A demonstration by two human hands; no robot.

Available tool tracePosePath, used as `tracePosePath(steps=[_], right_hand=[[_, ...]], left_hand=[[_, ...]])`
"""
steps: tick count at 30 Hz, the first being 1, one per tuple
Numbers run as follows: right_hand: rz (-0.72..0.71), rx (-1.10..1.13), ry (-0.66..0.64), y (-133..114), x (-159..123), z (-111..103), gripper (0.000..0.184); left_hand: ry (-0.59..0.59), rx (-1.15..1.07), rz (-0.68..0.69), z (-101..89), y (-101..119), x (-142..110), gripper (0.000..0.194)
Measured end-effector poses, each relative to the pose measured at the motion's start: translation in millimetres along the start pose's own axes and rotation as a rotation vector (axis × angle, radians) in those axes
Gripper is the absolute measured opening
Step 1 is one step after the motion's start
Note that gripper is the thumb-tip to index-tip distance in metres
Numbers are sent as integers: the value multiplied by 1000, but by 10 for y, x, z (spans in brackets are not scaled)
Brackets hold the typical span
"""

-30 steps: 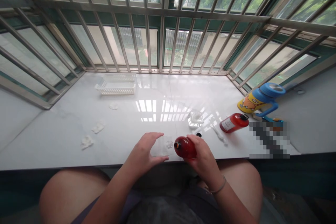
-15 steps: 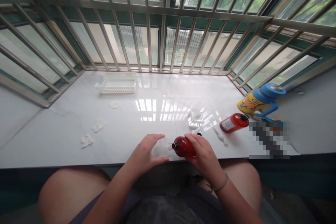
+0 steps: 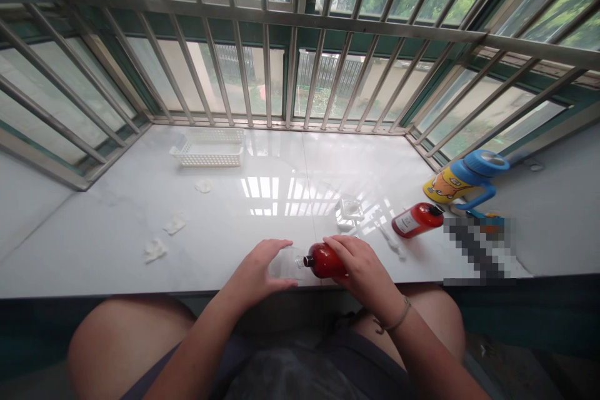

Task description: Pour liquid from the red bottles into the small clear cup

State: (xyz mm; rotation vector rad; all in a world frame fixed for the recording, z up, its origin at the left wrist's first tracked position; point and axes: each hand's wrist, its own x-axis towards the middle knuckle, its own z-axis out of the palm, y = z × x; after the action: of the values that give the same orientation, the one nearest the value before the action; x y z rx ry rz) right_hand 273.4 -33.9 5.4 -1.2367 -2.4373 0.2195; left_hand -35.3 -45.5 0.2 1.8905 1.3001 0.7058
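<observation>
Clear bottle point(image 3: 284, 264) — was clasped in left grip point(image 3: 255, 270) | red bottle point(image 3: 324, 260) — was held in right grip point(image 3: 362, 264), tilted beside clear bottle's neck

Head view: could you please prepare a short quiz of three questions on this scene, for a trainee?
1. What does the right hand hold?
a) a spoon
b) a red bottle
c) a towel

2. True or false: the basket stands farther left than the flask.

3. Fill in: the left hand curves around a ____.

Key: 1. b. 2. True. 3. clear bottle.
</observation>
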Motion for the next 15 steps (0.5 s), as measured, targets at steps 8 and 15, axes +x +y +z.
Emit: tracePosePath(steps=[8,15], right_hand=[[-9,-13,-44,15,23,-15,80],[-30,-25,-68,-11,95,-114,84]], left_hand=[[-17,-2,-10,6,-25,0,76],[-11,-24,-12,6,-64,-1,76]])
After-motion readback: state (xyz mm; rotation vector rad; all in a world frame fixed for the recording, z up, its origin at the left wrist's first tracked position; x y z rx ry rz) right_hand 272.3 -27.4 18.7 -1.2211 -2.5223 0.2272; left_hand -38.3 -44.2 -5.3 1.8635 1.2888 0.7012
